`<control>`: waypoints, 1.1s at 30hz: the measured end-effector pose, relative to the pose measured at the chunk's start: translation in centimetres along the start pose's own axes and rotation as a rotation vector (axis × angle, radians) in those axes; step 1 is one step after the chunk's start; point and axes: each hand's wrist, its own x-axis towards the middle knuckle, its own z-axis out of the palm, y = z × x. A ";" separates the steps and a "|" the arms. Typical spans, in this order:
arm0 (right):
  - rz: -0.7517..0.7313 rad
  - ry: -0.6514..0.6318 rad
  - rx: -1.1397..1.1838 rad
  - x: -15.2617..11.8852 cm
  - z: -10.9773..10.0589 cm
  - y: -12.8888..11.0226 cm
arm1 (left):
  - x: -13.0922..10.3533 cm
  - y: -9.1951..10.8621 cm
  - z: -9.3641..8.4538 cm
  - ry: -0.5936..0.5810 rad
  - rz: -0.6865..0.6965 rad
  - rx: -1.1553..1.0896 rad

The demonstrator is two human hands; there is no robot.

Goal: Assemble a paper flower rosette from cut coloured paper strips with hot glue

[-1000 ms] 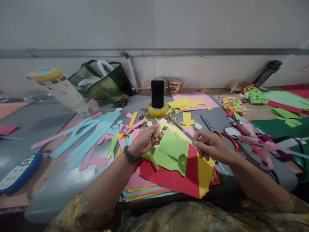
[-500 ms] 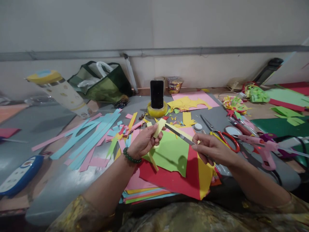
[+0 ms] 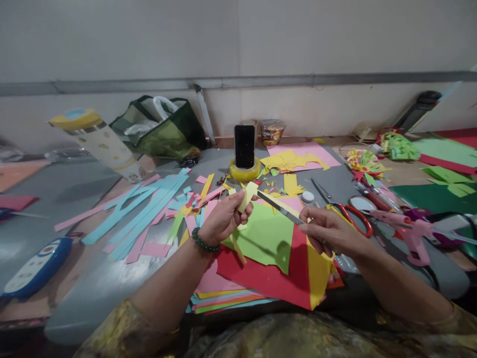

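Observation:
My left hand (image 3: 226, 217), with a green bead bracelet (image 3: 204, 241) at the wrist, pinches a pale yellow paper strip (image 3: 247, 196) that bends over at the fingertips. From there the strip runs toward my right hand (image 3: 328, 229). That hand is closed around the near end of a slim, flat metal blade (image 3: 281, 209), which lies along the strip with its tip near my left fingers. The blade's handle is hidden in the hand. Below both hands lie a light green paper sheet (image 3: 266, 238), a red sheet (image 3: 261, 276) and a stack of coloured paper.
Blue paper strips (image 3: 149, 214) and pink ones lie left. A phone (image 3: 245, 146) stands on a yellow tape roll (image 3: 244, 170) ahead. To the right are red-handled scissors (image 3: 357, 221), a pink glue gun (image 3: 417, 231) and a paper flower (image 3: 367, 164). A tumbler (image 3: 108, 149) leans at left.
The whole view has shifted slightly, so things appear a little farther right. Both hands keep nearly the same pose on the strip and blade.

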 end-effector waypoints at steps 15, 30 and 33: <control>-0.025 0.021 0.052 0.7 0.7 0.0 | -0.3 -1.2 0.1 -0.174 0.119 0.271; -0.119 0.116 -0.034 0.7 0.9 0.5 | -0.3 -1.6 0.1 -0.357 0.097 0.348; -0.121 0.136 -0.032 0.9 0.8 1.0 | -0.4 -1.6 0.0 -0.380 0.097 0.321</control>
